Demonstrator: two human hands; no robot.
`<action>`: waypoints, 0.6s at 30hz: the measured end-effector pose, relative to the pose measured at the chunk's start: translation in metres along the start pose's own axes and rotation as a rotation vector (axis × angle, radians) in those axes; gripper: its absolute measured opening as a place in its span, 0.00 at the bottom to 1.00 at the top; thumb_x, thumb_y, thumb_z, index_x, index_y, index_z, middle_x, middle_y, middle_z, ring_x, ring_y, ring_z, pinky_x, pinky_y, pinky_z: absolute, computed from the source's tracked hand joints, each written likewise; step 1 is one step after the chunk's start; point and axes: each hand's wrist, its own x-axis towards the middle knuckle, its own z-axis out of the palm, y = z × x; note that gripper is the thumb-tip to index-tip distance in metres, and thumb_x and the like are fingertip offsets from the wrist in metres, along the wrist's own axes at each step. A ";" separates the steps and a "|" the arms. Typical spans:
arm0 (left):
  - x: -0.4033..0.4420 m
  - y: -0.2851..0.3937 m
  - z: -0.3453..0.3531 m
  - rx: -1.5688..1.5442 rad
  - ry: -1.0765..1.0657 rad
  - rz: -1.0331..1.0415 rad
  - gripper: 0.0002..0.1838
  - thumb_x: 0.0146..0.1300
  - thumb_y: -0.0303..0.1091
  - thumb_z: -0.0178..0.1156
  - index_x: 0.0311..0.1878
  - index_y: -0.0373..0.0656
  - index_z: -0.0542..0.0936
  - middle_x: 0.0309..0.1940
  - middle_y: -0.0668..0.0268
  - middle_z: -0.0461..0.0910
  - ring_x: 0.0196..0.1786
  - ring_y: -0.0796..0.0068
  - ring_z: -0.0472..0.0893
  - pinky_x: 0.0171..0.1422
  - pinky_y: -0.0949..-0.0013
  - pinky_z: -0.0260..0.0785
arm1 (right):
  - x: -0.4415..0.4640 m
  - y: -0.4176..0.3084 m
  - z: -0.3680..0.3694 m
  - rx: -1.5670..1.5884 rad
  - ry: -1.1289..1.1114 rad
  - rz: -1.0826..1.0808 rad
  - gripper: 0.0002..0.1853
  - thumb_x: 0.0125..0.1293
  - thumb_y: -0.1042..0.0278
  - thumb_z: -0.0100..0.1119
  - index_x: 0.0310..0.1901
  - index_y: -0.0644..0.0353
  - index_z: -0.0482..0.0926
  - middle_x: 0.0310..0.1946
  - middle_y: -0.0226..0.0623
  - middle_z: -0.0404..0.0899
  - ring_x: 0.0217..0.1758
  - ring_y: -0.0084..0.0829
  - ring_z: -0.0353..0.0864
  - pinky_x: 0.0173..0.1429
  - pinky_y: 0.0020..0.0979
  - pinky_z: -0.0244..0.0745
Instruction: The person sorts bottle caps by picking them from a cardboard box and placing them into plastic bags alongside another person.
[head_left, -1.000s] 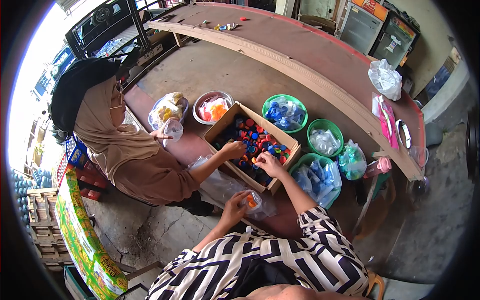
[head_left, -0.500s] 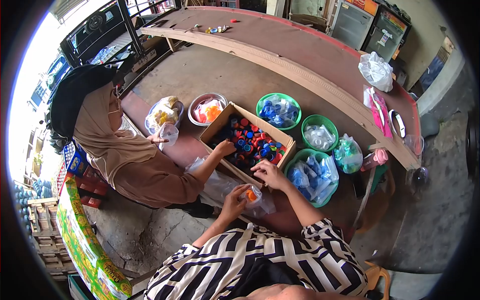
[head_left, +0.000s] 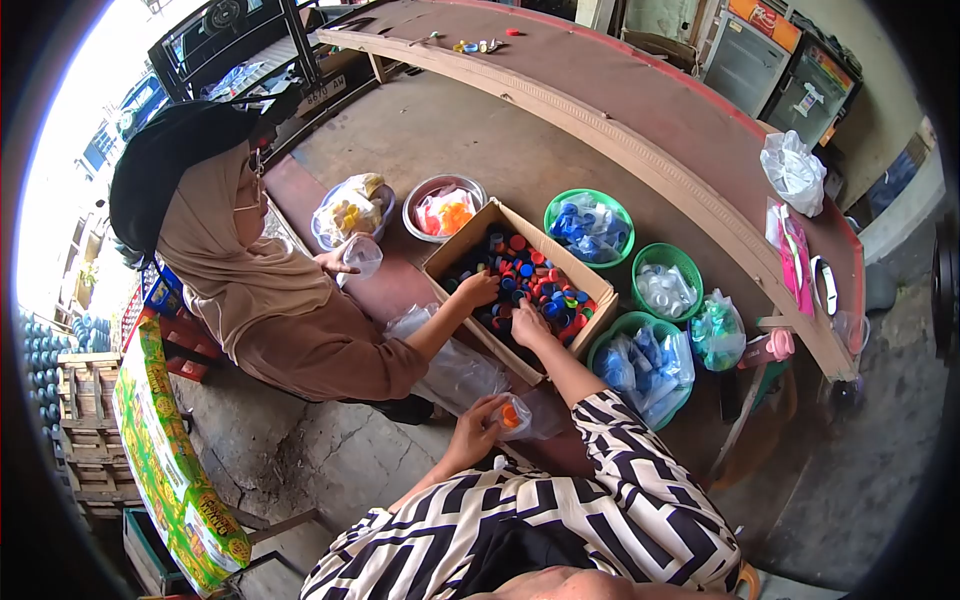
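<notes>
My left hand [head_left: 472, 437] is closed on the gathered edge of a small clear plastic bag [head_left: 522, 425] with orange bottle caps [head_left: 511, 415] inside. My right hand [head_left: 531, 325] reaches down into the cardboard box [head_left: 447, 255], its fingers drawn together among red, blue and black bottle caps [head_left: 545, 283]. Its fingertips are partly hidden, so what they pinch cannot be made out. Just left of it in the same box is a co-worker's hand [head_left: 480, 289]. The co-worker's other hand [head_left: 338, 262] holds a clear plastic cup [head_left: 362, 257].
Around the box stand a metal bowl [head_left: 411, 214], a lilac basket [head_left: 318, 226] and green baskets [head_left: 631, 243] of bagged caps. Clear plastic sheeting [head_left: 455, 370] lies before the box. A wooden rail [head_left: 600, 125] borders the table; a pink-topped bottle [head_left: 768, 350] is at right.
My right hand has gone from hovering over the box's near edge down into the caps. My left hand still holds the bag. The whole view has shifted slightly.
</notes>
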 end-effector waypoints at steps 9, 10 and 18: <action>0.023 0.004 -0.001 0.079 -0.026 0.074 0.27 0.54 0.18 0.51 0.60 0.38 0.75 0.59 0.60 0.73 0.32 0.78 0.79 0.35 0.75 0.75 | -0.046 0.035 -0.051 0.139 0.122 -0.048 0.12 0.53 0.74 0.62 0.41 0.65 0.81 0.45 0.50 0.74 0.53 0.48 0.76 0.59 0.40 0.71; 0.025 0.007 0.001 0.081 -0.037 0.080 0.27 0.54 0.18 0.51 0.60 0.38 0.75 0.59 0.60 0.73 0.32 0.78 0.79 0.35 0.75 0.75 | -0.049 0.038 -0.052 0.139 0.149 -0.064 0.11 0.53 0.74 0.62 0.40 0.63 0.81 0.44 0.48 0.74 0.52 0.47 0.76 0.59 0.40 0.71; 0.022 0.051 0.007 0.070 -0.140 0.153 0.28 0.51 0.16 0.49 0.58 0.39 0.76 0.57 0.57 0.74 0.36 0.74 0.81 0.45 0.73 0.74 | -0.042 0.023 -0.027 -0.038 0.137 -0.314 0.14 0.63 0.71 0.49 0.49 0.55 0.79 0.51 0.45 0.73 0.54 0.45 0.74 0.60 0.42 0.70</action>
